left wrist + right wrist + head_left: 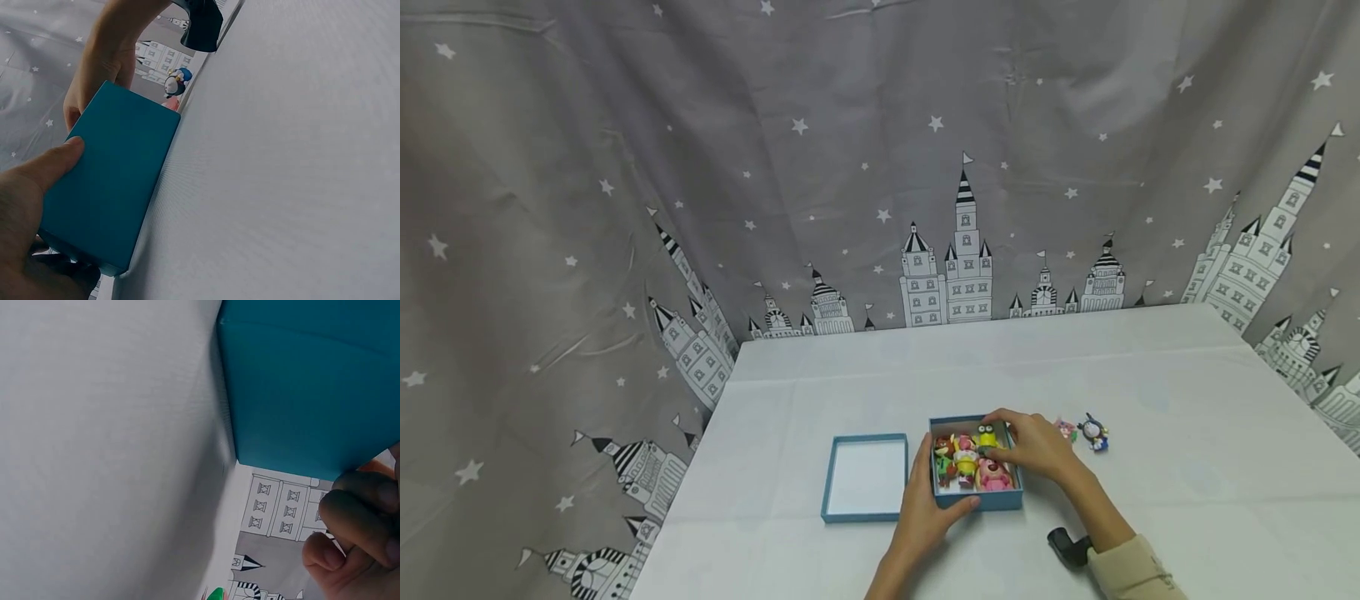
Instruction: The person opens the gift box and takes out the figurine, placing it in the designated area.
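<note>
A blue box (979, 502) stands on the white table, several small figurines inside it. Among them are a brown one in green (943, 460), a yellow one with a pink top (966, 465), and a pink bear (993, 477). My left hand (919, 508) holds the box at its left front corner; the left wrist view shows the thumb on the box's front wall (119, 181). Over the right side reaches my right hand (1033, 446), thumb and forefinger about a yellow big-eyed figurine (987, 437). In the right wrist view, curled fingers (356, 519) show beside the box wall (306, 394); the figurine is hidden there.
Left of the box lies a shallow blue-rimmed lid (828, 487), white inside. To the right are a blue-and-white figurine (1094, 433) and a small pink one (1065, 429). A black strap-like piece (1066, 547) sits by the right wrist. Behind the table hangs a grey castle-print curtain (850, 125).
</note>
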A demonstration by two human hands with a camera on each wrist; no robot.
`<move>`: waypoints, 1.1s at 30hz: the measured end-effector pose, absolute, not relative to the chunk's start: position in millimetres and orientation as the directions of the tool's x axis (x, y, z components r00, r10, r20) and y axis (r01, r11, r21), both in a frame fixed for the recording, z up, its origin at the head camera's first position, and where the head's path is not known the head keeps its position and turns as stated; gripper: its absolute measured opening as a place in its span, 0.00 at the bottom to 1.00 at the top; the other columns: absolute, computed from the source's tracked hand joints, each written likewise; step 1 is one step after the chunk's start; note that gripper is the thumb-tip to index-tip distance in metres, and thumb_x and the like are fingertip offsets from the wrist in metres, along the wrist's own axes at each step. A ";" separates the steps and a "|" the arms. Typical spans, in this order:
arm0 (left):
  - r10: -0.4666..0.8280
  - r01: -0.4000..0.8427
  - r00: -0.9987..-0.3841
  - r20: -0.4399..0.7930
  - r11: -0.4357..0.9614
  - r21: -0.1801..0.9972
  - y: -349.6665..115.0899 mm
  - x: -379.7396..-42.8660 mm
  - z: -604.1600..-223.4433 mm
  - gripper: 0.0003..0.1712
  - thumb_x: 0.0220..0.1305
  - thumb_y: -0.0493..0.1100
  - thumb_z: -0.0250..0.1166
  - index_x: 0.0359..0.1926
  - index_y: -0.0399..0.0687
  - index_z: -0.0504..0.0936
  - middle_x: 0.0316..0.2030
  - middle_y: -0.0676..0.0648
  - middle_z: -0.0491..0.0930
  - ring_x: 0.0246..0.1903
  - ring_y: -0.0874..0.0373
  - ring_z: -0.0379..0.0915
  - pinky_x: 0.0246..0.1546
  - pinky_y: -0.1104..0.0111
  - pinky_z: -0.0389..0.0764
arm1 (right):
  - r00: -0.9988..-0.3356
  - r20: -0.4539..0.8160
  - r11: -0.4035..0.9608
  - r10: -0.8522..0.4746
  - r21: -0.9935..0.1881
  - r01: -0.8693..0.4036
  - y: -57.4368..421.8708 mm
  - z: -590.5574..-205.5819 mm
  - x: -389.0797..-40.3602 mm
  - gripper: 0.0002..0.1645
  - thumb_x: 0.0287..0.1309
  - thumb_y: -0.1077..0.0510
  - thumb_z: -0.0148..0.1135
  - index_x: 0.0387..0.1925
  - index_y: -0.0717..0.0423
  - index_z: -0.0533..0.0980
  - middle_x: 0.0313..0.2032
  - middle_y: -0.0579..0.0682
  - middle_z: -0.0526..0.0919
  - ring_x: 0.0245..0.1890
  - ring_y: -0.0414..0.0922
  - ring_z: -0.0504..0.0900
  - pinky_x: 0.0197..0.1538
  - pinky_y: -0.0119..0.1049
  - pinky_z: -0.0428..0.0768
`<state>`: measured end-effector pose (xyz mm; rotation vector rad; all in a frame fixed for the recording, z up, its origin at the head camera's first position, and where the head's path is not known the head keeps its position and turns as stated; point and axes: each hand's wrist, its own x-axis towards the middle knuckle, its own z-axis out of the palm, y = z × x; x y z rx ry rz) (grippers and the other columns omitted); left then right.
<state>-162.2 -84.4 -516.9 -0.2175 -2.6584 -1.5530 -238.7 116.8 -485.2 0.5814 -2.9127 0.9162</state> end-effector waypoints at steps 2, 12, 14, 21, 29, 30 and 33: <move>0.094 0.148 -0.989 0.117 0.485 0.862 -84.6 -162.2 -516.7 0.62 0.45 0.63 0.70 0.72 0.49 0.44 0.70 0.42 0.48 0.66 0.44 0.48 0.62 0.49 0.57 | -0.929 0.149 0.760 -0.338 -0.539 -0.362 116.1 -484.5 -237.9 0.26 0.42 0.47 0.73 0.46 0.45 0.78 0.16 0.41 0.64 0.16 0.38 0.60 0.18 0.30 0.57; 0.091 0.172 -0.985 0.146 0.497 0.850 -84.6 -162.3 -516.7 0.61 0.46 0.62 0.70 0.72 0.47 0.44 0.69 0.41 0.49 0.66 0.42 0.50 0.61 0.48 0.58 | -0.922 0.186 0.794 -0.339 -0.469 -0.386 111.0 -480.0 -236.1 0.27 0.41 0.46 0.73 0.45 0.50 0.79 0.15 0.39 0.63 0.17 0.38 0.61 0.21 0.32 0.59; 0.092 0.167 -0.986 0.139 0.499 0.850 -84.6 -162.1 -516.8 0.61 0.45 0.62 0.70 0.72 0.47 0.44 0.69 0.41 0.49 0.66 0.43 0.49 0.61 0.49 0.58 | -0.917 0.196 0.801 -0.348 -0.447 -0.399 111.2 -480.2 -236.3 0.27 0.41 0.46 0.73 0.45 0.51 0.80 0.15 0.39 0.64 0.18 0.38 0.62 0.22 0.32 0.60; 0.098 0.164 -0.986 0.132 0.494 0.854 -84.5 -161.4 -516.5 0.62 0.45 0.62 0.70 0.72 0.47 0.44 0.70 0.42 0.48 0.66 0.44 0.49 0.62 0.50 0.58 | -0.885 0.244 0.797 -0.397 -0.387 -0.464 115.4 -484.1 -238.7 0.27 0.42 0.43 0.72 0.45 0.50 0.80 0.14 0.38 0.62 0.17 0.36 0.59 0.21 0.30 0.59; 0.100 0.162 -0.987 0.129 0.490 0.857 -84.7 -161.2 -515.7 0.62 0.45 0.63 0.69 0.72 0.47 0.44 0.69 0.41 0.48 0.66 0.43 0.49 0.62 0.49 0.58 | -0.861 0.273 0.761 -0.430 -0.404 -0.508 120.4 -487.2 -241.7 0.27 0.42 0.44 0.71 0.45 0.49 0.80 0.13 0.37 0.60 0.16 0.35 0.57 0.20 0.28 0.57; 0.101 0.165 -0.986 0.132 0.489 0.857 -84.8 -161.2 -515.7 0.62 0.45 0.63 0.69 0.72 0.47 0.43 0.69 0.41 0.48 0.66 0.43 0.49 0.62 0.49 0.58 | -0.858 0.276 0.756 -0.432 -0.408 -0.512 121.0 -487.1 -241.9 0.27 0.42 0.44 0.71 0.45 0.49 0.80 0.13 0.37 0.60 0.15 0.35 0.57 0.20 0.28 0.57; 0.105 0.173 -0.985 0.139 0.487 0.856 -85.1 -160.9 -514.8 0.62 0.45 0.63 0.69 0.72 0.46 0.44 0.69 0.41 0.48 0.66 0.43 0.49 0.62 0.49 0.58 | -0.846 0.295 0.737 -0.444 -0.416 -0.532 122.8 -485.3 -241.9 0.26 0.43 0.44 0.71 0.45 0.49 0.80 0.13 0.36 0.59 0.15 0.34 0.56 0.19 0.27 0.56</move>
